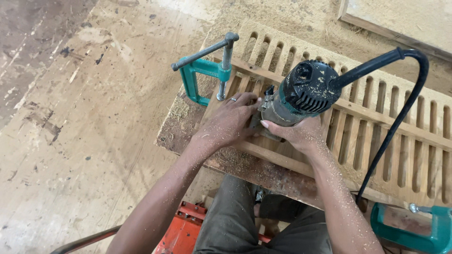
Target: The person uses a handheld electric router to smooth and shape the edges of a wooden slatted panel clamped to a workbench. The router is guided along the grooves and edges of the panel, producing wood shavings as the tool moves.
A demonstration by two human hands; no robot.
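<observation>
teal and black, a corded trim router (301, 91) is stood upright on a slotted wooden panel (376, 127), near the panel's left end. it is gripped around its lower grey body by the right hand (296, 134), whose fingers are wrapped closed on it from the near side, the thumb pointed left. the left hand (228, 123) is laid flat and spread on the wood just beside the router's base, fingertips touching or nearly touching the base, nothing being clasped in it; a ring is seen on one finger. both forearms are dusted with sawdust and are reached forward from the bottom edge, the right one angled up from the lower right. a black power cord (400, 113) is looped from the router's top out to the right and down past the panel's near edge. the panel is held to a worn bench board (245, 167) by a teal clamp (207, 70) at the left end, and a second teal clamp (414, 226) is seen at lower right. sawdust is spread over the floor (84, 117).
</observation>
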